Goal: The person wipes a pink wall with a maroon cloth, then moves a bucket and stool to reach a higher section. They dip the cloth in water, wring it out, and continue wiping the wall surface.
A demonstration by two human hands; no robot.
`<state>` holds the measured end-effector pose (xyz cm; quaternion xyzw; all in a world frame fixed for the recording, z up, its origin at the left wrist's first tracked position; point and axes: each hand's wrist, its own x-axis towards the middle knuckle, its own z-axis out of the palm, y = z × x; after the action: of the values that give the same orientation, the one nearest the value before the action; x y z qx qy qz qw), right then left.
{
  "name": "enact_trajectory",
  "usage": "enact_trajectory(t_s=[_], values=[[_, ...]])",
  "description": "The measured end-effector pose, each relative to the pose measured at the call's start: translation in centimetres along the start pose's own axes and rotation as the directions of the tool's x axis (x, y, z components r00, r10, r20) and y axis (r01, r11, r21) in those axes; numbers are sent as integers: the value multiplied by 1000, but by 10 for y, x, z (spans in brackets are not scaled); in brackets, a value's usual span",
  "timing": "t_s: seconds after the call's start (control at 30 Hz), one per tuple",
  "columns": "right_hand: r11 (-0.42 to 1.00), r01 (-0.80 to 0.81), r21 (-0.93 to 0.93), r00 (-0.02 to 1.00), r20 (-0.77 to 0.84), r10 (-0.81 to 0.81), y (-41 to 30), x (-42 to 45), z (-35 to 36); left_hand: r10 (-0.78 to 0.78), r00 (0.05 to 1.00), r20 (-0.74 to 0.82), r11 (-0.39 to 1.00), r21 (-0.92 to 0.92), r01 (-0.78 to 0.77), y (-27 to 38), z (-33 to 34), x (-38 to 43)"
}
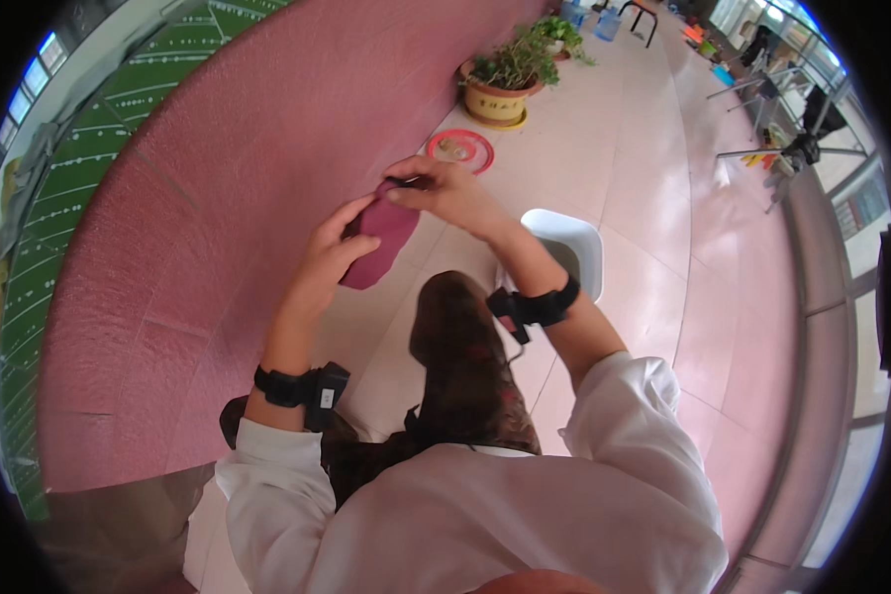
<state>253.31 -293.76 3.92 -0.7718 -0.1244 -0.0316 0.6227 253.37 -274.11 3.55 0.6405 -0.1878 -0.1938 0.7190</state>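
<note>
A maroon cloth item (pixel 386 243), possibly a sock or small pouch, is held up in front of me at an angle. My left hand (pixel 330 249) grips its left side, thumb on the near face and fingers behind. At its upper end, my right hand (pixel 445 191) pinches the dark edge between thumb and fingers. Whether that end is an opening cannot be made out. Black straps with small boxes wrap both my forearms. Below the cloth is my knee in dark patterned trousers (pixel 457 356).
A white plastic bin (pixel 600 256) stands on the tiled floor, partly behind my right forearm. Past my right hand lies a red dish (pixel 481 145), and beyond it a potted plant (pixel 501 100). A pink wall (pixel 171 245) runs along the left. Metal-legged stands (pixel 824 145) are at the far right.
</note>
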Motion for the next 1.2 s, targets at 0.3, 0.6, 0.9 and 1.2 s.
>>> enact_trajectory(t_s=[0.3, 0.6, 0.9, 1.2], values=[[996, -34, -79, 987, -161, 21, -64, -110, -123, 87, 959, 271, 981, -190, -35, 63, 119, 38], [985, -172, 15, 737, -662, 139, 24, -193, -206, -124, 947, 296, 834, -486, 261, -71, 201, 109], [814, -579, 49, 550, -714, 434, 207, -190, -232, -339, 927, 158, 929, -99, 356, -232, 211, 93], [366, -786, -499, 618, -616, 488, 351, -191, -114, -466, 884, -27, 884, -57, 464, -265, 167, 73]])
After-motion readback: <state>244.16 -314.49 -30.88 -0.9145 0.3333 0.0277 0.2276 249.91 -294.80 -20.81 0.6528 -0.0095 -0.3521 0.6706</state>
